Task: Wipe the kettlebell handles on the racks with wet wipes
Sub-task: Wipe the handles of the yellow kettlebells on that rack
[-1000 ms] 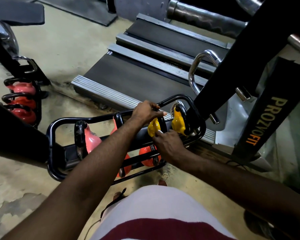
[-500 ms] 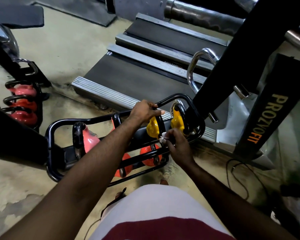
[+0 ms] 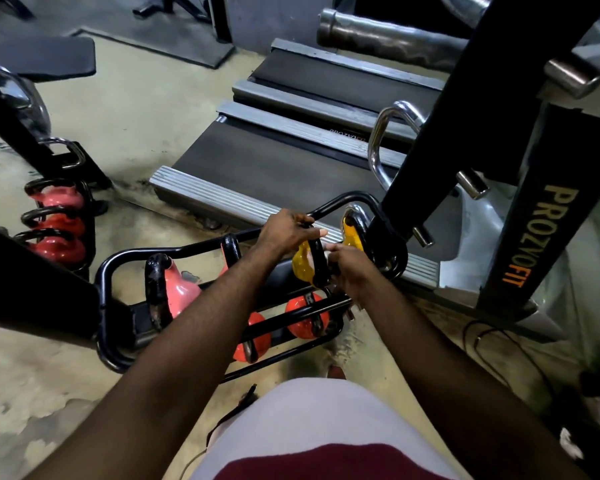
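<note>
A low black tubular rack (image 3: 125, 258) holds pink, red and yellow kettlebells with black handles. My left hand (image 3: 286, 230) grips the top of the black handle (image 3: 317, 268) of the nearer yellow kettlebell (image 3: 302, 265). My right hand (image 3: 352, 270) presses a white wet wipe (image 3: 326, 256) against the right side of that handle. A second yellow kettlebell (image 3: 352, 233) stands just behind, at the rack's right end. A pink kettlebell (image 3: 181, 289) sits at the left of the top tier, and red ones (image 3: 303, 318) on the lower tier.
A treadmill deck (image 3: 278, 168) lies just beyond the rack. A black machine frame marked PROZVOFIT (image 3: 541, 233) rises at the right, with chrome pegs. Another rack with pink and red kettlebells (image 3: 58, 223) stands at the left. Cables (image 3: 492, 344) trail on the floor at the right.
My right hand has risen from the lower part of the yellow kettlebell's handle to its upper right side, carrying the wipe. My left hand has kept its grip on the handle top.
</note>
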{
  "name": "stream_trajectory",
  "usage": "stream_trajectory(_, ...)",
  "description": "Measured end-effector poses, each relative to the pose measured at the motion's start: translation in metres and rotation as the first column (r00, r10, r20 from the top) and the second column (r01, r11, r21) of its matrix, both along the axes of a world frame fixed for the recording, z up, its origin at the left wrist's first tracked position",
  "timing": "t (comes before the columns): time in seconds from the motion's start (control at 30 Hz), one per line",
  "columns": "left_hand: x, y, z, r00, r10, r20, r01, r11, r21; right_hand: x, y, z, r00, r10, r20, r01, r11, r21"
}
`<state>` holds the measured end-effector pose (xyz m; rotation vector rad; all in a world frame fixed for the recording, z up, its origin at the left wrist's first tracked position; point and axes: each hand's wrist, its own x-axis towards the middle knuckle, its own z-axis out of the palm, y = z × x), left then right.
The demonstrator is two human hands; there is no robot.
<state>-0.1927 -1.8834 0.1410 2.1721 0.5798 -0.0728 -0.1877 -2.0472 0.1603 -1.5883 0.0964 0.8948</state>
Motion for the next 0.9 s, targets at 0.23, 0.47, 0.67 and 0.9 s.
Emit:
stream_trajectory(0.23, 0.001, 0.0, -0.003, 1.0, -0.025, -0.003, 0.025, 1.0, 0.018, 0.0, -0.03, -0.011, 0.975, -0.221, 0.037, 0.216, 0.972, 0.094)
stream_trajectory(0.47, 0.015, -0.018, 0.019, 0.988, -0.044, 0.151, 0.029, 0.995, 0.096, 0.03, -0.068, -0.002, 0.826, -0.24, 0.51, 0.291, 0.957, -0.021)
stream_trajectory(0.67, 0.051, -0.059, 0.029, 0.959, -0.242, 0.145, 0.227, 0.968, 0.111, 0.041, -0.063, -0.011, 0.525, 0.306, 0.795, 0.131, 0.893, -0.43)
stream_trajectory(0.9, 0.071, -0.065, 0.022, 0.946, -0.325, -0.004, 0.323, 0.937, 0.132, 0.012, -0.1, -0.045, 0.336, 0.492, 0.803, 0.205, 0.794, -0.572)
